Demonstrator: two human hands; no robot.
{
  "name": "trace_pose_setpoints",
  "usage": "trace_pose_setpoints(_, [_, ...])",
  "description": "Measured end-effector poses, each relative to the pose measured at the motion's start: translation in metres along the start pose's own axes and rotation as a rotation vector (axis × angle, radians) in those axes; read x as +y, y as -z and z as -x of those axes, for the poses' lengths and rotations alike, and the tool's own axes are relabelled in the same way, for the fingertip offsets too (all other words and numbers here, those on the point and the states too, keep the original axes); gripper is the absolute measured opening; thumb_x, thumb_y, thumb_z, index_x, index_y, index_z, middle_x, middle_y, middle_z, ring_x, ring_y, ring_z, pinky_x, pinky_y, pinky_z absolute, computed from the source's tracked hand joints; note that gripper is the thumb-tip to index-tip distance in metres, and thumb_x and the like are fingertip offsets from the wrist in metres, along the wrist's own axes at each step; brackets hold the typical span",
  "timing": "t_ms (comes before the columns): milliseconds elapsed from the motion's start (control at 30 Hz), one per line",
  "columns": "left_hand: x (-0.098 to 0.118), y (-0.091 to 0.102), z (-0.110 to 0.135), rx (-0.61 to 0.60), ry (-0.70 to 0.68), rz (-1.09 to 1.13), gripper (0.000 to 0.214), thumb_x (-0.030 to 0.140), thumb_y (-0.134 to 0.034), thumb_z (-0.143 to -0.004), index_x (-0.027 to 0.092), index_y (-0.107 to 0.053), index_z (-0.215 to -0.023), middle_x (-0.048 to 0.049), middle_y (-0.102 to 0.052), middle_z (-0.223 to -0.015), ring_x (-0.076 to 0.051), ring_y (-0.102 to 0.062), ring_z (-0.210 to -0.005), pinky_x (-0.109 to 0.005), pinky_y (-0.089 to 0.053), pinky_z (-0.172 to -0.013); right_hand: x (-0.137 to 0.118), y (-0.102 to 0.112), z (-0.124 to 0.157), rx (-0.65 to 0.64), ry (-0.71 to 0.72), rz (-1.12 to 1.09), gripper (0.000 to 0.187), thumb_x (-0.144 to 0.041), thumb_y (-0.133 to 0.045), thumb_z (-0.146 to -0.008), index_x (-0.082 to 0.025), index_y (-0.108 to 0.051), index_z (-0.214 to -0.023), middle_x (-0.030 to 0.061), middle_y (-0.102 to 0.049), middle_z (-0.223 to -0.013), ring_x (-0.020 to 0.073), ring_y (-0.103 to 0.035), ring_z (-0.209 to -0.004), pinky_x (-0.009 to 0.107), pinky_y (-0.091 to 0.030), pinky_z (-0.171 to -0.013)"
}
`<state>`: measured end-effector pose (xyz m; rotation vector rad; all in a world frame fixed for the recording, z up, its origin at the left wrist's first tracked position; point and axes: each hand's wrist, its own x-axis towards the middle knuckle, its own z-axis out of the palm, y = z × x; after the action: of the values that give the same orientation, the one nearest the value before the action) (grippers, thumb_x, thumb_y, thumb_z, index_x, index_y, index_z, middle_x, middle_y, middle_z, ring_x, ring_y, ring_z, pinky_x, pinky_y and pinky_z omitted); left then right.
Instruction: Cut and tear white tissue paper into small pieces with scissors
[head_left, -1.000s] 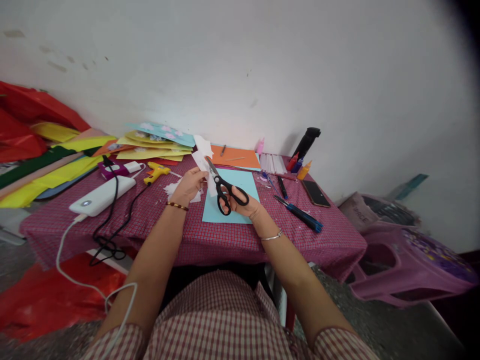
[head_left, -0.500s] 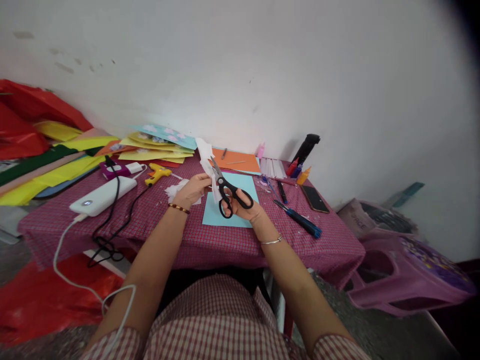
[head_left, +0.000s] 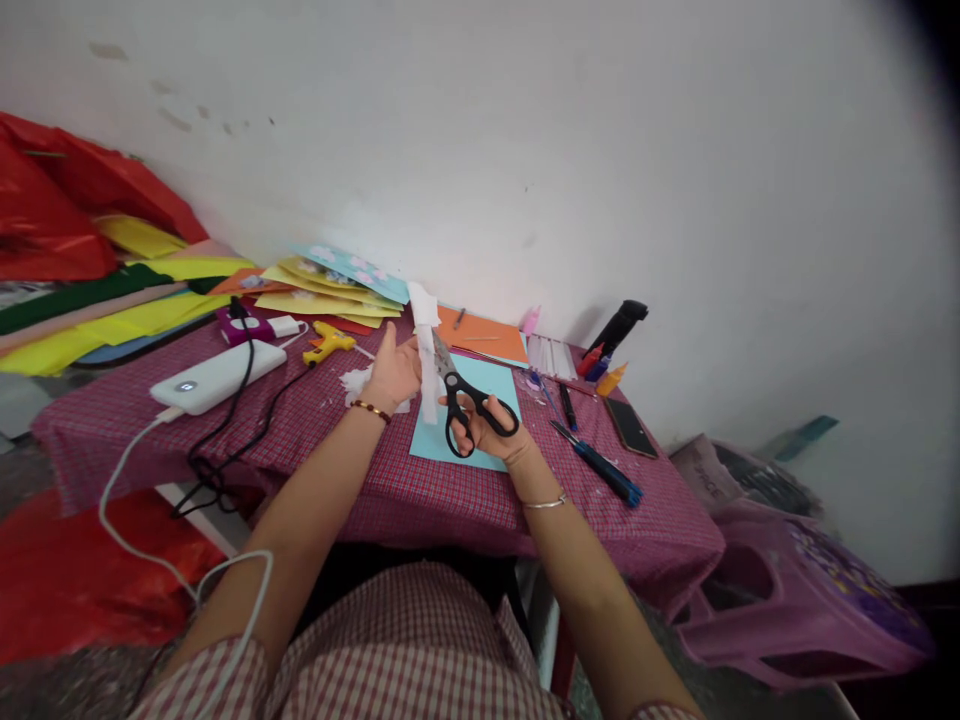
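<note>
My right hand [head_left: 487, 428] has its fingers through the black handles of a pair of scissors [head_left: 452, 382]. The blades point up and left, right beside a thin white paper strip [head_left: 428, 375]. That strip stands upright against the fingers of my left hand [head_left: 395, 370], its folded-looking upper end above them. My left thumb sticks up, away from the paper, while the other fingers are partly hidden near the strip. Below both hands lies a light blue sheet [head_left: 480, 375], and crumpled white paper scraps [head_left: 356, 382] lie beside my left wrist.
A yellow glue gun [head_left: 328, 342], a white power bank [head_left: 217, 377] and black cables are on the left. Stacked coloured sheets [head_left: 330, 300] lie behind. On the right are a blue-handled cutter [head_left: 600, 465], a phone [head_left: 631, 428], small paint bottles [head_left: 613, 379] and white sticks [head_left: 551, 357].
My left thumb has lifted off the paper, and the strip now hangs straighter and lower in front of the blue sheet. The scissors have turned slightly, and the camera view has shifted.
</note>
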<state>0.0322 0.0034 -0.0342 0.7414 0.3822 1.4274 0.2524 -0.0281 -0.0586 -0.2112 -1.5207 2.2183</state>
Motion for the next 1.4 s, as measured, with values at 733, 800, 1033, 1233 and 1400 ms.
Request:
trace_pose_setpoints(733, [-0.006, -0.023, 0.009, 0.258, -0.225, -0.116, 0.025, 0.02, -0.083, -0.057, 0.014, -0.062, -0.068, 0.0022, -0.063, -0.058, -0.009, -0.056, -0.051, -0.022, -0.044, -0.053, 0.001, 0.006, 0.0, 0.093, -0.021, 0.048, 0.078, -0.071, -0.055, -0.081, -0.015, -0.048, -0.134, 0.0035, -0.063, -0.082, 0.0153, -0.058, -0.065, 0.036, -0.052, -0.07])
trace_pose_setpoints(800, [-0.006, -0.022, 0.009, 0.28, -0.223, -0.133, 0.024, 0.022, -0.083, -0.058, 0.014, -0.061, -0.066, 0.0021, -0.061, -0.055, -0.009, -0.053, -0.048, -0.022, -0.041, -0.049, 0.001, 0.007, 0.0, 0.091, -0.012, 0.046, 0.08, -0.071, -0.061, -0.077, -0.015, -0.049, -0.133, 0.0033, -0.063, -0.083, 0.0155, -0.059, -0.066, 0.036, -0.052, -0.07])
trace_pose_setpoints(1033, [-0.01, -0.013, 0.006, 0.312, -0.167, -0.167, 0.026, 0.027, -0.083, -0.062, 0.014, -0.062, -0.069, 0.0013, -0.062, -0.057, -0.01, -0.056, -0.049, -0.022, -0.043, -0.05, 0.002, 0.006, -0.002, 0.173, -0.043, 0.026, 0.056, -0.067, -0.051, -0.087, -0.02, -0.05, -0.117, 0.0023, -0.066, -0.082, 0.0155, -0.061, -0.065, 0.036, -0.051, -0.071])
trace_pose_setpoints(1233, [-0.013, -0.014, 0.007, 0.27, -0.093, -0.176, 0.027, 0.024, -0.086, -0.059, 0.013, -0.063, -0.07, -0.0004, -0.066, -0.061, -0.01, -0.06, -0.053, -0.022, -0.048, -0.054, 0.0, 0.004, -0.004, 0.151, -0.01, 0.007, 0.053, -0.067, -0.056, -0.084, -0.023, -0.047, -0.112, 0.0018, -0.067, -0.082, 0.0165, -0.063, -0.066, 0.036, -0.052, -0.073])
trace_pose_setpoints(1400, [-0.014, -0.016, 0.009, 0.234, -0.046, -0.208, 0.026, 0.022, -0.084, -0.06, 0.013, -0.063, -0.071, -0.0004, -0.066, -0.061, -0.011, -0.061, -0.053, -0.023, -0.048, -0.055, 0.0, 0.004, -0.004, 0.141, 0.009, -0.024, 0.058, -0.067, -0.066, -0.076, -0.023, -0.048, -0.11, 0.002, -0.069, -0.085, 0.0176, -0.066, -0.069, 0.037, -0.054, -0.074])
